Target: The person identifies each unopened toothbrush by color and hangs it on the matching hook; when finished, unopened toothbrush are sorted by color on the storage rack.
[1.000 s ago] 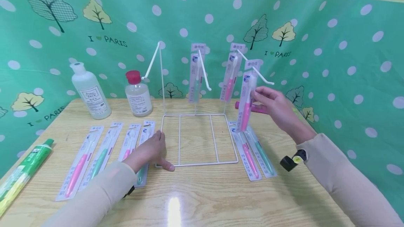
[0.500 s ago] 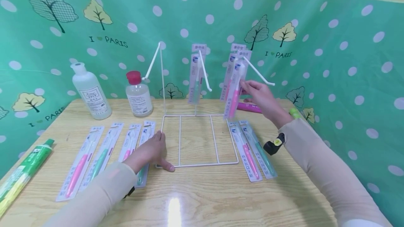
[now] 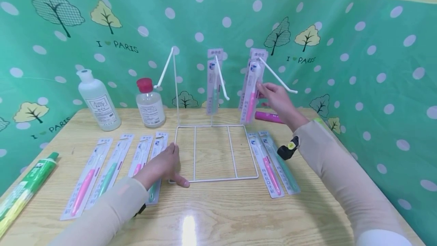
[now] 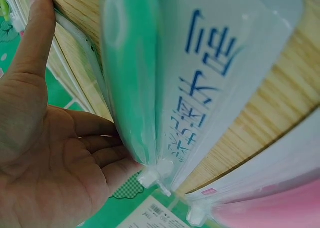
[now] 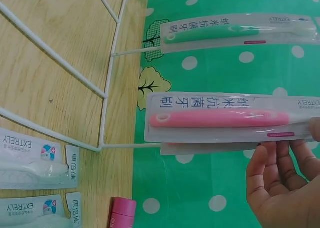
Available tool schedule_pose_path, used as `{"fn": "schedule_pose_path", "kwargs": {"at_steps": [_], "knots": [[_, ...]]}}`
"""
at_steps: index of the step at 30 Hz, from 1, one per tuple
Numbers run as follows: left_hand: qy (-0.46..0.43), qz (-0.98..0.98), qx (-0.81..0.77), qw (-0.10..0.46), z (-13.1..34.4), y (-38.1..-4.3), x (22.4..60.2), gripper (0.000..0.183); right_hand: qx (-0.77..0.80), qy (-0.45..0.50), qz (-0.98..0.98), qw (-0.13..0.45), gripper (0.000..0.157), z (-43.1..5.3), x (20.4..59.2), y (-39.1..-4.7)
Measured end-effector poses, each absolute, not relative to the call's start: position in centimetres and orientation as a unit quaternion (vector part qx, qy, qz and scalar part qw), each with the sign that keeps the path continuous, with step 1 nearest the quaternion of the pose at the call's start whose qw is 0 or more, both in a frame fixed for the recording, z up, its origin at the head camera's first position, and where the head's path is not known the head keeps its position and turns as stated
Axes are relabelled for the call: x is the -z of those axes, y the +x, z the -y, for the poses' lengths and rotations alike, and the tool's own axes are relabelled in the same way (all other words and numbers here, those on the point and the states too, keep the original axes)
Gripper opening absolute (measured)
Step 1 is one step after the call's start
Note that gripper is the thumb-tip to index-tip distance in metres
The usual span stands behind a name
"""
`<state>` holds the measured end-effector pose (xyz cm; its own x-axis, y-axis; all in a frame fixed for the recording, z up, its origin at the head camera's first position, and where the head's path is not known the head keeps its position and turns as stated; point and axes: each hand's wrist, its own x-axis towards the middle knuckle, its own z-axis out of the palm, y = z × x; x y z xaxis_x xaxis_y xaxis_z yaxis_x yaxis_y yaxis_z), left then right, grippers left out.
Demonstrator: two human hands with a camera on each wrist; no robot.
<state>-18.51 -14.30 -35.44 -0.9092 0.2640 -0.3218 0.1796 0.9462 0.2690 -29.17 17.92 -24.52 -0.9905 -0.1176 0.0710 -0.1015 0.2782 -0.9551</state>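
My right hand (image 3: 277,100) pinches the edge of a packaged pink toothbrush (image 3: 251,103), upright on the right hook (image 3: 278,76) of a white wire rack (image 3: 222,179). Right behind it, partly hidden, hangs another package. In the right wrist view, thumb and fingers of the right hand (image 5: 285,188) are at the brush-head end of the pink toothbrush (image 5: 220,119). A packaged green toothbrush (image 3: 214,90) hangs from the middle hook; the left hook (image 3: 164,67) carries nothing. My left hand (image 3: 166,164), thumb spread, rests on the rack's front left corner, beside a flat green toothbrush package (image 4: 132,77).
Several packaged toothbrushes (image 3: 83,189) lie left of the rack, and two (image 3: 269,170) lie right of it. A clear bottle (image 3: 99,103) and a red-capped bottle (image 3: 150,105) stand behind. A green tube (image 3: 29,185) lies far left, a magenta tube (image 3: 269,117) behind right.
The right hand has moved the pink toothbrush package left and back along the right hook, up against the package hanging there. The left hand stays on the rack's corner.
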Motion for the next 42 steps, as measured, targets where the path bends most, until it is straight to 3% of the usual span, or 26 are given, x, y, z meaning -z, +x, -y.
{"fn": "schedule_pose_path", "kwargs": {"at_steps": [16,26,42], "knots": [[0.116,-0.969,-0.119,0.180,14.3,-18.5,35.5,0.137,0.508,-0.054,-0.860,-0.002,0.053,-18.8,24.4,-29.4],[0.117,-0.969,-0.119,0.182,14.3,-18.6,35.6,0.137,0.457,-0.056,-0.888,0.003,0.040,-23.9,25.0,-27.9],[0.115,-0.970,-0.117,0.182,14.2,-18.6,35.7,0.136,0.418,-0.047,-0.905,0.064,0.050,-31.2,29.8,-25.2]]}}
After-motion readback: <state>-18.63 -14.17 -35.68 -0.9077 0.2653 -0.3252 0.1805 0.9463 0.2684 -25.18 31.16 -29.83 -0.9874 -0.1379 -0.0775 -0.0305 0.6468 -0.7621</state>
